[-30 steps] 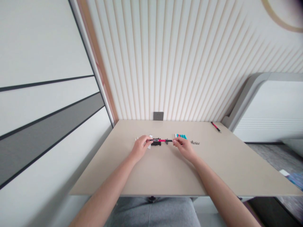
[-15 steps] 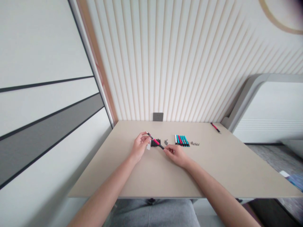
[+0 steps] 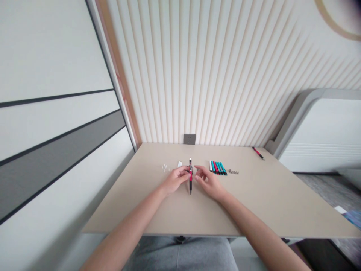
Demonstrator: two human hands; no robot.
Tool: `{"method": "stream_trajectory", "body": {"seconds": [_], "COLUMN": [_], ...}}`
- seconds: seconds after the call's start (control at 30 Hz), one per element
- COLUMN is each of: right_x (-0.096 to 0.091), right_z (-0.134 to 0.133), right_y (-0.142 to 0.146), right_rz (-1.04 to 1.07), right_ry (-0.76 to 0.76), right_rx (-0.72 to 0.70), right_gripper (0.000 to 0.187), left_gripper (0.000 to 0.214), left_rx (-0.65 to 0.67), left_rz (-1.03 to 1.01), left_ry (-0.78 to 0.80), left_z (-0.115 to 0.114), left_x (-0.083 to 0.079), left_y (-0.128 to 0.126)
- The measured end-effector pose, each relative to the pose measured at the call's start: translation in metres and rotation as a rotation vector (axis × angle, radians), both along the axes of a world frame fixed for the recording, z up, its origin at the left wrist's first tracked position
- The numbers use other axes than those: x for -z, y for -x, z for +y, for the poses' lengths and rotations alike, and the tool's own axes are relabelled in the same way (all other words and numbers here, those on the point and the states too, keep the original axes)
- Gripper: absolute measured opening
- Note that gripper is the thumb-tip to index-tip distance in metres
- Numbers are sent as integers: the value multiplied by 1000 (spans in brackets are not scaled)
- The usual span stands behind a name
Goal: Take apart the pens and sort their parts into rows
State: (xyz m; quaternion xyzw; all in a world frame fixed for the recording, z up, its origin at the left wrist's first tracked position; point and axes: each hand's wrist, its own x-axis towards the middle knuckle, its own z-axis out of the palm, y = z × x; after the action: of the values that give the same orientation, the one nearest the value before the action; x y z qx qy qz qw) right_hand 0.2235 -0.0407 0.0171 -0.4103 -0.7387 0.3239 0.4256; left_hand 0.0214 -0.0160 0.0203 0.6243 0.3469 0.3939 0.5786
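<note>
A red and black pen (image 3: 190,177) is held upright in the picture, its dark tip toward me and its clip end toward the wall. My left hand (image 3: 178,179) pinches it by the middle of the barrel. Just to the right of the pen is my right hand (image 3: 208,182), apart from it, with fingers loosely bent and spread and nothing visible in them. Behind the hands, the black parts on the table are mostly hidden. A small white piece (image 3: 179,164) shows beyond my left fingers.
A row of white, teal and red pen barrels (image 3: 218,168) lies right of my right hand, beside several small metal pieces (image 3: 233,171). Several tiny clear pieces (image 3: 165,168) lie to the left. A red and black pen (image 3: 258,153) rests near the table's far right. A socket (image 3: 189,139) is on the wall.
The pen has turned from slanting between both hands to pointing straight toward me. My right hand has let go of its tip end; my left hand has moved right with it.
</note>
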Motion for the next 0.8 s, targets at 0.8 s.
{"method": "stream_trajectory", "body": {"seconds": [0.8], "right_x": [1], "right_z": [-6], "right_y": [0], "right_rz": [58], "right_ry": [202], "right_rx": [-182], "right_gripper": [99], "left_gripper": [50], "left_rx": [120], "left_rz": [61], "left_ry": [10], "left_z": [-1], "left_x": [11], "left_y": [-3]}}
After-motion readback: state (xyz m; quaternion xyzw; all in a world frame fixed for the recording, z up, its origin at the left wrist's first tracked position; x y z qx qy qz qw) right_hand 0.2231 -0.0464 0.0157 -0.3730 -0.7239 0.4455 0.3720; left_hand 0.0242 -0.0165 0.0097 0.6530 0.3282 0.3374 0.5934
